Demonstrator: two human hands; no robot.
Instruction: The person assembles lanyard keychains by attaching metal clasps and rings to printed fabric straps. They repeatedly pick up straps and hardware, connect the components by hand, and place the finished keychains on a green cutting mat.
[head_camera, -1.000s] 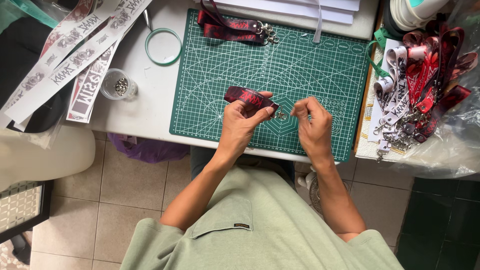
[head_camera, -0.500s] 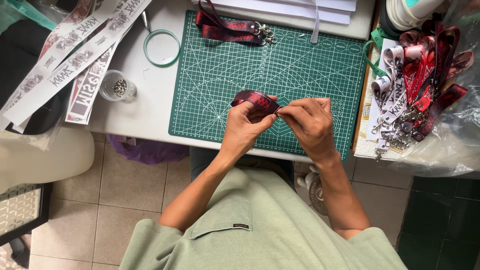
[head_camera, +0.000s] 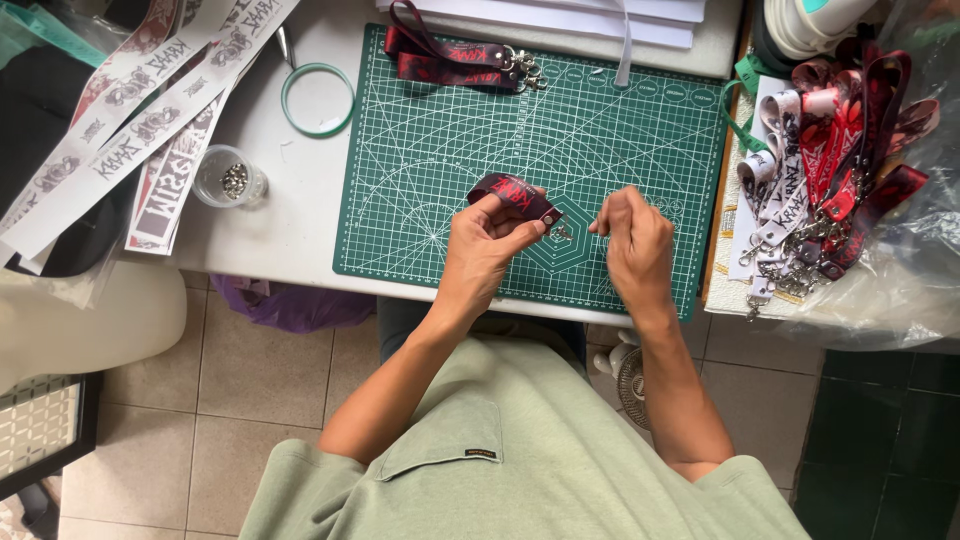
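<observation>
Parting from the left hand (head_camera: 487, 248) and its folded strap (head_camera: 515, 195), the right hand (head_camera: 632, 240) has drawn away.

— Where do we look from?
— From our own head, straight down over our chest onto the green cutting mat (head_camera: 560, 150) and white table (head_camera: 270, 230).
— How near?
— At arm's length; floor tiles (head_camera: 250, 390) show below. One view only, nothing shared.

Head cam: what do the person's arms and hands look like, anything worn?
Both arms are bare from above the elbow down. The left hand and right hand wear no gloves; no watch, ring or bracelet shows. A short-sleeved sage-green shirt with a chest pocket and a small dark label covers the shoulders.
</observation>
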